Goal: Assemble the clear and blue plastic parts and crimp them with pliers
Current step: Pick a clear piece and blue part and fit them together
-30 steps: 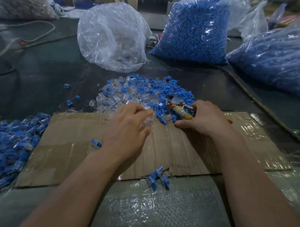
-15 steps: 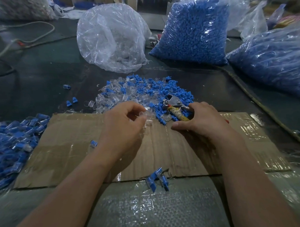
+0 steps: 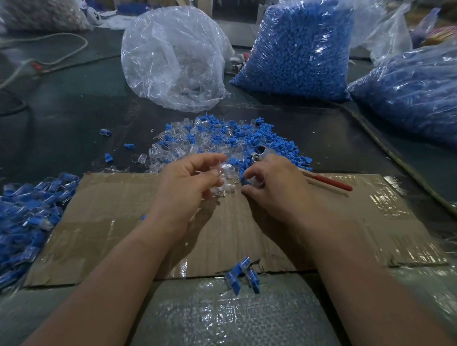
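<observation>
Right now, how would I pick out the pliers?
Find the cardboard sheet mid-table; at its far edge lies a pile of clear and blue parts. The pliers sit at the pile's right end, partly covered by the right hand. Their metal head and red handle stand out from the blue and clear plastic around them.

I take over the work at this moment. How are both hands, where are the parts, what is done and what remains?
Left hand grips a few clear parts.
Right hand holds the pliers, red handle sticking out right; its fingertips are at the mixed pile of loose clear and blue parts.
Done: assembled pieces heaped far left; small cluster at the cardboard near edge.
Left: fit a blue part to a clear one, crimp, repeat.
</observation>
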The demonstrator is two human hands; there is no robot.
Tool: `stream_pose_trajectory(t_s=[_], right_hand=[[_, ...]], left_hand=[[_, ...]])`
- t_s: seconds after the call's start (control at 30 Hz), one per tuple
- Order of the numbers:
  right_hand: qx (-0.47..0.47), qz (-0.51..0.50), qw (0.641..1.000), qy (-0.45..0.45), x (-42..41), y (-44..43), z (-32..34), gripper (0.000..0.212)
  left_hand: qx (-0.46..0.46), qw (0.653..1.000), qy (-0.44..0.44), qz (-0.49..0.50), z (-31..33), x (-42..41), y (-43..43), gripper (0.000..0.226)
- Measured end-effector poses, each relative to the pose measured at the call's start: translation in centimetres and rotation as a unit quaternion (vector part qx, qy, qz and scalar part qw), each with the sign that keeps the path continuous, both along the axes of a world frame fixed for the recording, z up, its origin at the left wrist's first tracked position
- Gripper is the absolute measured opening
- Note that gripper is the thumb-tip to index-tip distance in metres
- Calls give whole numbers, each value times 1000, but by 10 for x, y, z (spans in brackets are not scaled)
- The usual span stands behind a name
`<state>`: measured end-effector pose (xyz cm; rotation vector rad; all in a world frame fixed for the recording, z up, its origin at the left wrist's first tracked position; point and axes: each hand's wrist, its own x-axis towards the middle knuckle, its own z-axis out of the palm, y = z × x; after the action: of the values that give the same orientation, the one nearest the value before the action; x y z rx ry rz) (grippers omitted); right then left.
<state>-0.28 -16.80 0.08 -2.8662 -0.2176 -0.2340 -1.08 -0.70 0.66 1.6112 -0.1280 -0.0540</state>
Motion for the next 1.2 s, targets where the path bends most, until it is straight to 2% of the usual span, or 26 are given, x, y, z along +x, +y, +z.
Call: stream_pose_trajectory(t_s=[0.23, 0.4, 0.53, 0.63, 0.83, 0.9, 1.03, 1.13, 1.2], right_hand=[[-13, 5, 1000, -14, -1, 3, -2, 12], [82, 5, 996, -44, -1, 2, 0, 7], [124, 17, 989, -74, -4, 0, 2, 6], [166, 8, 984, -60, -6, 0, 2, 6], [155, 8, 986, -54, -6, 1, 6, 18], [224, -9, 973, -58, -9, 3, 9, 23], [421, -7, 906, -36, -16, 8, 17, 22], [495, 25, 868, -13, -20, 14, 21, 21], [512, 36, 858, 9, -21, 17, 20, 22]], left_hand=[[-2, 1000, -3, -25, 3, -4, 1, 20], [-26, 999, 17, -42, 5, -4, 1, 15], [-42, 998, 23, -45, 3, -3, 0, 14], [-61, 997, 30, -38, 3, -3, -1, 14], [-58, 997, 28, -35, 4, -4, 0, 15], [-52, 998, 25, -37, 5, -4, 0, 17], [-46, 998, 21, -39, 5, -3, 1, 20], [-38, 998, 15, -41, 2, -2, 2, 21], [-42, 998, 8, -42, 1, -1, 1, 20]])
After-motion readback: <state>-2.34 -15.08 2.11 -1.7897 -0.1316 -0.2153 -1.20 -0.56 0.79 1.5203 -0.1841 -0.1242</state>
